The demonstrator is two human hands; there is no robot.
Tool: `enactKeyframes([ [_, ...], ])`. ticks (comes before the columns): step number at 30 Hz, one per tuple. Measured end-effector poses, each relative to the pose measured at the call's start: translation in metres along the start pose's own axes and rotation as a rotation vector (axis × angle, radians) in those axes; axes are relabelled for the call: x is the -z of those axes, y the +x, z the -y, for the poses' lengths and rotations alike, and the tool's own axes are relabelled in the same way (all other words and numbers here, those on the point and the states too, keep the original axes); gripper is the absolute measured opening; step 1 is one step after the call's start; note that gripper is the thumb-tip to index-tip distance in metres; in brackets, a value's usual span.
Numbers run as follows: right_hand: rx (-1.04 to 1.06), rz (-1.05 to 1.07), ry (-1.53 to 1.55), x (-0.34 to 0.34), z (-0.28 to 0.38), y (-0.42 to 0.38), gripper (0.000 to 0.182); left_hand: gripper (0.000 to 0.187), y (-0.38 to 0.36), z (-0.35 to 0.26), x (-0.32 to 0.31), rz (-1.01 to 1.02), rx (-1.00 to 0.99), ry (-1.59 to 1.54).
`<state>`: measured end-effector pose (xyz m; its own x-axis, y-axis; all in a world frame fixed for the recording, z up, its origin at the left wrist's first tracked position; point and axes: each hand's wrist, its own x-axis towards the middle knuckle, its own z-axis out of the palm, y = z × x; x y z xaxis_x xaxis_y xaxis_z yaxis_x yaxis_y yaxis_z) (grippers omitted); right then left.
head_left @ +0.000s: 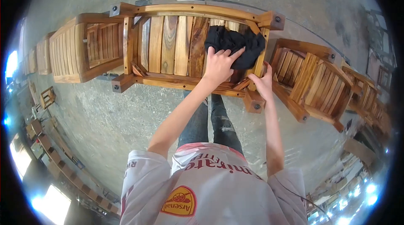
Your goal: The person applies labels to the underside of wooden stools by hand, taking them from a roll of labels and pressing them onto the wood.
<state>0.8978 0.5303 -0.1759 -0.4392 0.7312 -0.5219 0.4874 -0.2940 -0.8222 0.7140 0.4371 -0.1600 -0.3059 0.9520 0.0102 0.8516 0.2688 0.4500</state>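
I look straight down at my two bare hands working on a wooden chair that lies tipped over on the concrete floor, its slatted seat facing up at me.

My left hand lies flat with the fingers spread wide, pressing down on a crumpled black cloth. The cloth sits on the slats just beyond my fingertips and partly under them, bunched against the far right corner of the chair frame.

My right hand is just to the right of the left one and a little nearer to me. It curls around the chair's frame rail at the corner, close to a square wooden leg end with a dark bolt head in it. The fingers are closed on the wood, the thumb pointing up toward the cloth.

My arms reach forward from a white sports shirt, and my legs in dark jeans stand right below the chair's near rail.

More slatted wooden chairs lie to the left of my hands, and others lie in a row to the right, all on the same floor.
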Motion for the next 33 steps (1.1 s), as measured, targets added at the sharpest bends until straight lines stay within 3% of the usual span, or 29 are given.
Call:
enactKeyframes([
  [4,-0.100,0.018,0.116,-0.001,0.014,-0.016,0.081,0.071,-0.016,0.041,0.042,-0.005,0.228,0.216],
  [6,-0.114,0.027,0.064,0.007,0.014,-0.020,0.082,0.072,-0.028,0.091,0.070,0.040,0.550,0.212],
  [8,-0.139,0.046,0.034,0.020,0.026,-0.024,0.082,0.074,-0.040,0.128,0.100,0.020,0.735,0.336],
  [10,-0.101,0.029,0.043,0.038,0.019,-0.019,0.082,0.075,-0.050,0.152,0.095,-0.095,0.775,0.410],
  [11,-0.111,0.026,0.049,0.045,0.014,-0.014,0.081,0.078,-0.043,0.144,0.078,-0.032,0.899,0.342],
  [15,-0.147,0.009,0.006,0.056,0.006,0.001,0.080,0.081,-0.001,0.070,0.034,-0.052,0.809,0.275],
  [17,-0.192,-0.015,0.013,0.060,0.004,-0.002,0.077,0.074,0.001,0.036,0.008,-0.051,0.614,0.154],
  [20,-0.253,-0.123,0.082,0.079,-0.013,-0.002,0.069,0.076,-0.005,-0.036,-0.004,0.120,0.346,-0.110],
  [22,-0.253,-0.208,0.068,0.082,0.004,-0.003,0.064,0.082,-0.017,-0.065,-0.011,0.376,0.205,-0.252],
  [23,-0.183,-0.301,0.160,0.080,0.015,-0.007,0.053,0.063,-0.021,-0.072,-0.013,0.427,0.222,-0.362],
  [24,-0.163,-0.313,0.236,0.081,0.032,-0.013,0.044,0.058,-0.023,-0.069,-0.010,0.449,0.275,-0.368],
  [26,0.043,-0.390,0.091,0.088,0.045,-0.020,0.035,0.064,-0.029,-0.062,-0.003,0.498,0.382,-0.387],
  [27,0.100,-0.415,0.088,0.078,0.068,-0.027,0.032,0.082,-0.038,-0.051,-0.004,0.392,0.420,-0.347],
  [30,0.212,-0.257,0.036,0.059,0.111,-0.051,0.030,0.071,-0.043,-0.009,0.031,0.542,0.406,-0.155],
  [32,0.197,-0.173,0.141,0.040,0.120,-0.065,0.027,0.046,-0.044,0.004,0.060,0.327,0.345,0.019],
  [33,0.408,-0.114,-0.126,0.042,0.093,-0.061,0.027,0.042,-0.040,0.005,0.073,0.076,0.322,-0.176],
])
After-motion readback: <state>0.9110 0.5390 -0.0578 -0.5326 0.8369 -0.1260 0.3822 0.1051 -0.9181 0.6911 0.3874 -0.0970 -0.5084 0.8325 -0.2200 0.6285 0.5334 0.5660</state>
